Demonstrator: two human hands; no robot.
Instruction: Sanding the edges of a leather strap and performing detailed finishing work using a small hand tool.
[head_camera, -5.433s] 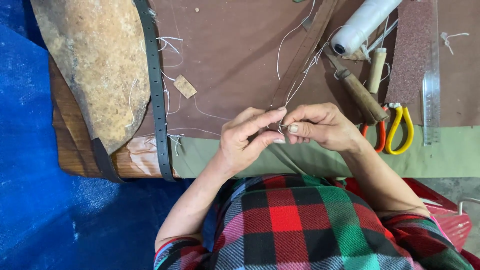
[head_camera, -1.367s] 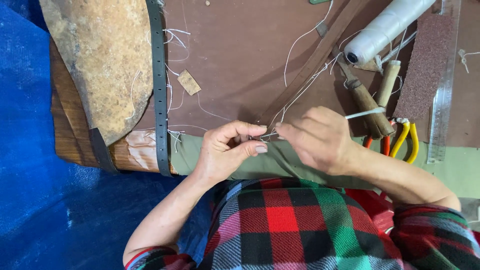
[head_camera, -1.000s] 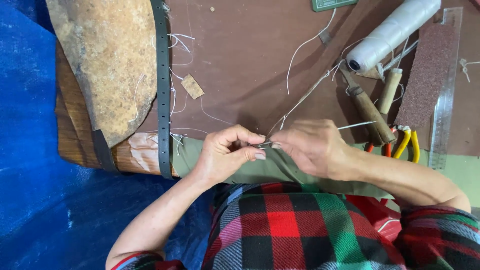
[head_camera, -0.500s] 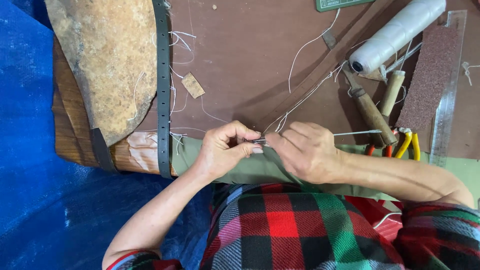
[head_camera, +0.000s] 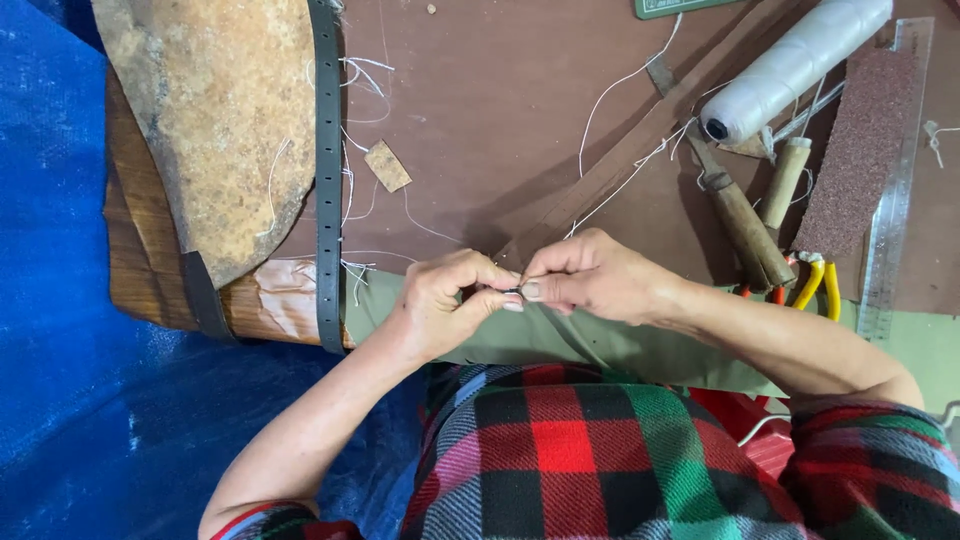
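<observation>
Blue sheeting (head_camera: 60, 330) fills the nine o'clock side of the view. Next to it, toward ten o'clock, a rough tan hide piece (head_camera: 215, 120) lies over a wooden block (head_camera: 150, 270), and a dark strap with punched holes (head_camera: 327, 170) runs down its right edge from twelve to six. Loose white thread ends lie just beside the strap, and a small tan leather scrap (head_camera: 387, 166) sits near them on the brown surface (head_camera: 500, 90).

At the centre, the left hand (head_camera: 445, 305) meets the right hand (head_camera: 595, 278) fingertip to fingertip. The left fingers (head_camera: 495, 290) are clenched in a pinch, and the right fingers (head_camera: 545, 285) pinch from the three o'clock side; between the two lies a small dark object (head_camera: 514, 292), too small and too covered to tell what it is. A white thread (head_camera: 620, 185) leads away from the hands toward one o'clock, across a long brown leather strip (head_camera: 640, 160). Both hands hover over a band of olive green cloth (head_camera: 600, 345) along the near edge of the surface, and below them, at six o'clock, shows the person's red, green and black checked garment (head_camera: 600, 460).

Toward two o'clock lies a white spool of thread (head_camera: 795, 65), with two wooden-handled tools (head_camera: 745, 225) just below it, close together. At three o'clock pliers with yellow and orange grips (head_camera: 815, 285) poke out behind the right forearm, beside a reddish abrasive sheet (head_camera: 865, 150) and a clear ruler (head_camera: 895, 190).
</observation>
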